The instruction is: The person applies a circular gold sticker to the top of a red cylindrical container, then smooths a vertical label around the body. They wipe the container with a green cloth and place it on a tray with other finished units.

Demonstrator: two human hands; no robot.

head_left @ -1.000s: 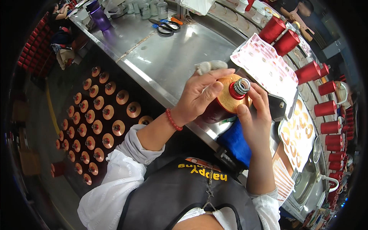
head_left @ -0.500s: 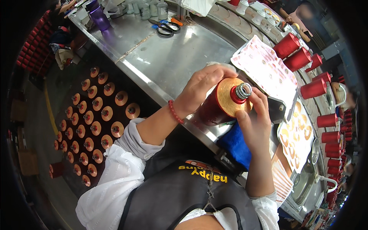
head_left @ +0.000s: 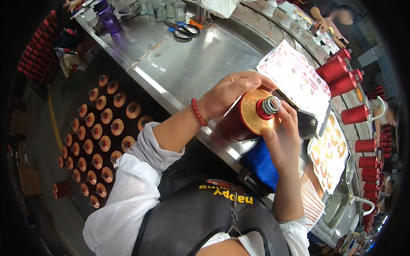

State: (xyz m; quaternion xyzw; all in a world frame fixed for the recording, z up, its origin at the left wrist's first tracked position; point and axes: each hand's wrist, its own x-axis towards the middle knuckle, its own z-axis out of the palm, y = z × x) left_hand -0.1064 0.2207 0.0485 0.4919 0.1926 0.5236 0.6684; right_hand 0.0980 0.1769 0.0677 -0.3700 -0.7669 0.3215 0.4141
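Note:
A red bottle (head_left: 232,126) with a gold ring-shaped label (head_left: 251,112) on its shoulder and a bare threaded glass neck (head_left: 270,105) tilts over the bench's near edge, neck toward the right. My left hand (head_left: 228,94) is closed around its far side, fingers bent over the shoulder. With the thumb on the gold ring's near edge and the fingers by the neck, my right hand (head_left: 283,137) grips the top end. The fingertips of my left hand are partly hidden. Below the bottle, a blue cloth (head_left: 261,164) hangs at the bench edge.
Sheets of gold ring labels (head_left: 328,154) lie on the right, beside a sink (head_left: 339,209). Red bottles (head_left: 355,115) stand along a curved conveyor. Scissors (head_left: 183,32) and a purple flask (head_left: 107,18) rest at the back. Many labelled bottles (head_left: 96,130) stand low on the left.
Red bottles on the conveyor have shifted along it. My left hand's fingers have moved slightly on the bottle's shoulder; both hands keep hold of it. The view has shifted a little.

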